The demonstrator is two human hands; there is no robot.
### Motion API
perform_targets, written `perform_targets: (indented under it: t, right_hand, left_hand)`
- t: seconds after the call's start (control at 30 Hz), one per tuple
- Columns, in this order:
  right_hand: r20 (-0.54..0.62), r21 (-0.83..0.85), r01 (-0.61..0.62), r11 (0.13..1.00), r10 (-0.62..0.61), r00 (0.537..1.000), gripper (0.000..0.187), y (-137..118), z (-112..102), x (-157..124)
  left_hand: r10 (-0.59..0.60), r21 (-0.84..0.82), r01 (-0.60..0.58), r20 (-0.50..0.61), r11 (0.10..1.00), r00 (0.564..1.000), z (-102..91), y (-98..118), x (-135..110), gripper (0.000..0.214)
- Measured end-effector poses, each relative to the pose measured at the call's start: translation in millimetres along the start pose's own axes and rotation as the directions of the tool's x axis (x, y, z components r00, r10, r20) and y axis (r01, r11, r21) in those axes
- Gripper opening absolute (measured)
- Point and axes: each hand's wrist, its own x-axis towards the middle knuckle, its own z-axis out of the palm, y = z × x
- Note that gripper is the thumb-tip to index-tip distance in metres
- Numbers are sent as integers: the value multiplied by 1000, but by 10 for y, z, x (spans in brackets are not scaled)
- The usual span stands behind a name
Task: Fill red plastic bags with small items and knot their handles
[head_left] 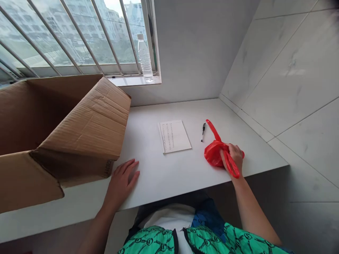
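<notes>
A red plastic bag (213, 153) rests on the right part of the white table, gathered up, with one handle stretched toward the back. My right hand (233, 155) is closed around its bunched top, and another handle loop hangs over my wrist. What the bag contains is hidden. My left hand (123, 181) lies flat on the table by the front edge, fingers loosely spread, close to the cardboard box (87, 123). Between the hands and farther back lie a notepad (175, 136) with rows of writing and a black pen (203, 132) just left of the bag.
The open box takes up the table's left side, its flap leaning over the white tabletop (156, 180). A clear water bottle (144, 60) stands on the window sill (129, 81) before metal bars. A tiled wall (296, 70) bounds the right.
</notes>
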Motion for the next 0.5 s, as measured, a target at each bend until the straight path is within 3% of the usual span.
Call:
perform_targets:
  t: [0.2, 0.5]
  right_hand:
    - [63, -75, 42, 996, -38, 997, 29, 28, 27, 10]
    - [40, 81, -19, 997, 16, 999, 28, 49, -24, -9]
  left_hand:
    - [-25, -19, 25, 15, 999, 1000, -46, 29, -3, 42]
    - [-55, -19, 56, 20, 998, 998, -96, 82, 20, 41]
